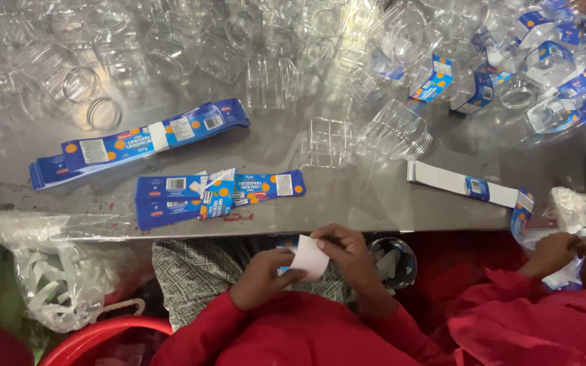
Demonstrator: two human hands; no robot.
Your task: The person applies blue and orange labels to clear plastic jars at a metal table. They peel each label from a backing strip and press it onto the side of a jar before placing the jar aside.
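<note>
Nearest the camera, the left hand (260, 278) and the right hand (344, 252) meet over the lap, both pinched with fingers closed on one small white-backed paper label (308, 258), held just below the table edge. The label's white back faces up, with only a sliver of blue at its left side. Just right of the right hand, a clear plastic jar (393, 261) rests below the table edge with white scraps inside it.

At lower left a red plastic basin (96, 333) sits beneath a clear plastic bag of white backing strips (59, 274); judging by its fill, a fair number of labels are already peeled. At lower right a neighbouring person's hands in red sleeves (568, 254) work on a crumpled clear and white piece; what exactly they hold cannot be told.

On the grey metal table (374, 196), a loose pile of blue label sheets (215, 192) lies near the edge, a longer stack of blue labels (140, 141) behind it, and a white-backed label strip (466, 184) to the right. These stocks appear unused.

Further off, unlabelled clear plastic jars (171, 47) cover the middle and far left of the table in great number. Labelled clear jars with blue bands (544, 61) gather only at far right. By that count, the smaller part looks finished and the bulk remains.
</note>
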